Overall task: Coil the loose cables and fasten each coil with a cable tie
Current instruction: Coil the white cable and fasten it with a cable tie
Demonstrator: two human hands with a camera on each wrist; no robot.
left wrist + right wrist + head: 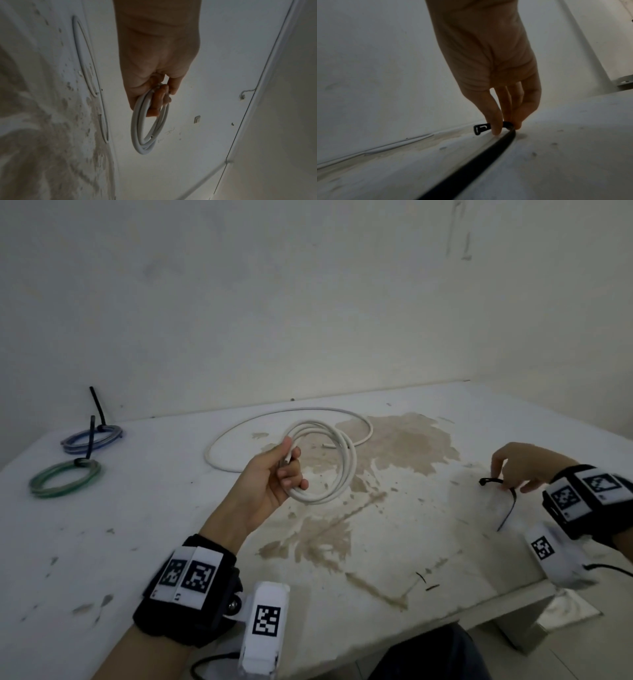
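My left hand [284, 470] holds a white cable coil [329, 463] above the middle of the table, fingers curled round its near side; the left wrist view shows the coil [145, 129] hanging from those fingers. A loose white cable [274, 419] lies in a wide loop on the table behind it. At the right, my right hand [513, 470] pinches a black cable tie [503, 494] that lies on the table; in the right wrist view thumb and fingers grip the black cable tie [488, 127] just behind its head.
Two tied coils lie at the table's far left: a blue coil [92, 436] and a green coil [65, 477], each with a black tie sticking up. Short black offcuts [426, 582] lie near the front edge. The stained table [137, 508] meets the wall behind.
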